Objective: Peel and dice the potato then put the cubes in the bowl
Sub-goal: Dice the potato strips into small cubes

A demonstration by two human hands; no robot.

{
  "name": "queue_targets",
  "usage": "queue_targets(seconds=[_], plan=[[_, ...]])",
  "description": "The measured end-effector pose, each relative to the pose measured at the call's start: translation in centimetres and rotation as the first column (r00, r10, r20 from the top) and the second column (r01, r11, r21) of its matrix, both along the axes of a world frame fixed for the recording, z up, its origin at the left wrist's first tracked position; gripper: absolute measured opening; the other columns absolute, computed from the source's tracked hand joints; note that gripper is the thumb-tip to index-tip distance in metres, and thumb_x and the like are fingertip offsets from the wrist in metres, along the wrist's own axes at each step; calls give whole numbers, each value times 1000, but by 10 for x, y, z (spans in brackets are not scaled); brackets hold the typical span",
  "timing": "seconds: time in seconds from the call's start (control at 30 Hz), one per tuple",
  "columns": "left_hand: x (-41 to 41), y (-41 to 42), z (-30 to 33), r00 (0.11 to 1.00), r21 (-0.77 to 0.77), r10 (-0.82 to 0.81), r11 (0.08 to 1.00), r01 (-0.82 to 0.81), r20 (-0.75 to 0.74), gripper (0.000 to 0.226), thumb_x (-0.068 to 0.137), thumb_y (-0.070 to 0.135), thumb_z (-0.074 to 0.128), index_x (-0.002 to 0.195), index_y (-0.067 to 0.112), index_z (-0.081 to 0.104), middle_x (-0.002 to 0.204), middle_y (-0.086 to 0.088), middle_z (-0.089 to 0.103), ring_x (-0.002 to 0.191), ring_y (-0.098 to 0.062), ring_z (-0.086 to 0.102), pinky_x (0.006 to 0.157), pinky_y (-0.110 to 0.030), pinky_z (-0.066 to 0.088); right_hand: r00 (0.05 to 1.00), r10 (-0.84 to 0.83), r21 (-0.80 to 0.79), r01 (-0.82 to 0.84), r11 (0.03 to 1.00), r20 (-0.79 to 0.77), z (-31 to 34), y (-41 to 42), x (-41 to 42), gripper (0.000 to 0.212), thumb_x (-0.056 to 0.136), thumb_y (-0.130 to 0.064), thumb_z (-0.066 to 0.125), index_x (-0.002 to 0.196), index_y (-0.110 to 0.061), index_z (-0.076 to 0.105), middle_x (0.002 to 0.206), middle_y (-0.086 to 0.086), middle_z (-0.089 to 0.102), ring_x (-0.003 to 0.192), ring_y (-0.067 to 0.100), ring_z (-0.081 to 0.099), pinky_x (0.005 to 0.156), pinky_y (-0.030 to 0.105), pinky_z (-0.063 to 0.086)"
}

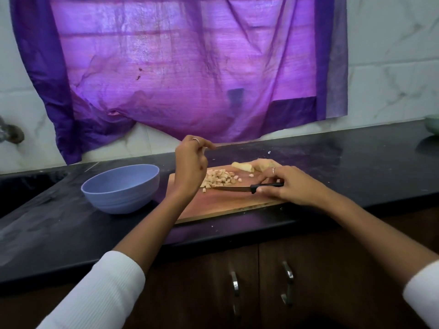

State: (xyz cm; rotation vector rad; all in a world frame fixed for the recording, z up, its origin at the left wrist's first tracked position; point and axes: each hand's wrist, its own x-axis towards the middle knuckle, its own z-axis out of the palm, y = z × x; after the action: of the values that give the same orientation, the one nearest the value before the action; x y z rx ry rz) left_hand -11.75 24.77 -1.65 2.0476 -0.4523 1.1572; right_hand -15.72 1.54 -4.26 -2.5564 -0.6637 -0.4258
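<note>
A wooden cutting board point(228, 205) lies on the black counter point(332, 167), and the work is all on it. A heap of potato cubes point(219, 180) sits toward the board's ten o'clock corner, with two unpeeled-looking larger potato pieces point(251, 166) at about one o'clock, near the far edge; from here I can't quite tell whether those are flesh or peel. A knife point(247, 187) lies flat on the board just at six o'clock of the cubes, its blade pointing toward nine o'clock and touching the nearest cubes.

The right hand point(282, 186) holds the knife's black handle, fingers curled over it, thumb at the near side. The left hand point(191, 162) is raised above the board's left end, fingers loosely curled with nothing visible in them; it stands in front of the heap and hides its left part.

The blue bowl point(121, 188) stands on the counter just beside the board at nine o'clock, its inside mostly out of sight from this angle. Behind, at twelve o'clock, a purple cloth point(180, 67) hangs over the tiled wall. A tap point(10, 134) juts out at far nine o'clock, and a pale dish point(433, 125) peeks in at three o'clock. Below the counter are dark cabinet doors point(261, 293) with metal handles.
</note>
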Motion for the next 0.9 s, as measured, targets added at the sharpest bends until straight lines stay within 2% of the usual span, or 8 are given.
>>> queue_targets(seconds=[0.13, 0.27, 0.37, 0.43, 0.5, 0.6, 0.77, 0.9], plan=[[-3, 4, -10, 998, -48, 19, 999, -22, -54, 39, 87, -12, 43, 85, 13, 73, 90, -4, 61, 81, -12, 54, 65, -4, 35, 999, 25, -131, -21, 991, 31, 9, 15, 5, 22, 86, -41, 65, 107, -36, 69, 133, -7, 51, 115, 12, 48, 88, 23, 32], [-2, 2, -18, 963, -200, -51, 980, -3, -264, 42, 91, -9, 39, 82, 20, 67, 89, 2, 64, 68, -6, 52, 56, -13, 38, 982, -163, -211, 180, 961, 97, 10, 35, 11, 31, 88, -48, 59, 116, -37, 65, 129, -1, 55, 121, 17, 47, 84, 25, 32], [-1, -2, -18, 917, -345, -141, 938, 5, -372, 45, 91, -11, 34, 83, 18, 67, 96, -1, 66, 76, -6, 55, 72, -27, 48, 970, -232, -203, 241, 949, 67, 12, 39, 3, 32, 90, -46, 59, 117, -30, 65, 136, -6, 50, 121, 17, 45, 76, 22, 24], [0, -6, -15, 870, -465, -214, 885, -19, -444, 45, 92, -10, 31, 84, 16, 67, 97, -2, 65, 77, -6, 53, 75, -29, 48, 970, -240, -185, 240, 953, 24, 15, 35, -8, 28, 91, -41, 59, 113, -25, 65, 123, -13, 50, 116, 16, 44, 69, 21, 21], [1, -13, -11, 823, -608, -292, 790, -80, -487, 47, 93, -9, 30, 77, 15, 66, 96, -1, 63, 91, -14, 57, 83, -35, 52, 966, -257, -170, 249, 953, -22, 15, 27, -15, 19, 91, -40, 60, 102, -25, 63, 104, -14, 43, 107, 15, 45, 69, 24, 23], [-2, -18, -8, 802, -725, -362, 677, -124, -476, 49, 92, -10, 27, 72, 17, 63, 88, 2, 57, 108, -27, 57, 95, -45, 50, 950, -309, -191, 296, 936, -38, 14, 19, -16, 31, 90, -45, 59, 112, -23, 61, 107, -6, 50, 107, 24, 52, 75, 31, 35], [-16, 12, -34, 801, -516, -298, 857, -15, -519, 46, 78, -10, 33, 70, 19, 67, 88, -5, 68, 95, -31, 65, 87, -45, 54, 937, -348, -135, 344, 929, -11, 11, 13, -22, 36, 87, -51, 59, 115, -29, 64, 97, -4, 61, 92, 19, 58, 77, 38, 49], [-35, 34, -35, 749, -133, -86, 991, -2, -657, 40, 82, -12, 40, 81, 16, 69, 94, -2, 68, 83, -13, 59, 65, -14, 42, 940, -342, -110, 339, 934, -3, 8, 19, -33, 37, 88, -47, 60, 121, -29, 63, 103, -9, 60, 94, 19, 57, 81, 39, 49]])
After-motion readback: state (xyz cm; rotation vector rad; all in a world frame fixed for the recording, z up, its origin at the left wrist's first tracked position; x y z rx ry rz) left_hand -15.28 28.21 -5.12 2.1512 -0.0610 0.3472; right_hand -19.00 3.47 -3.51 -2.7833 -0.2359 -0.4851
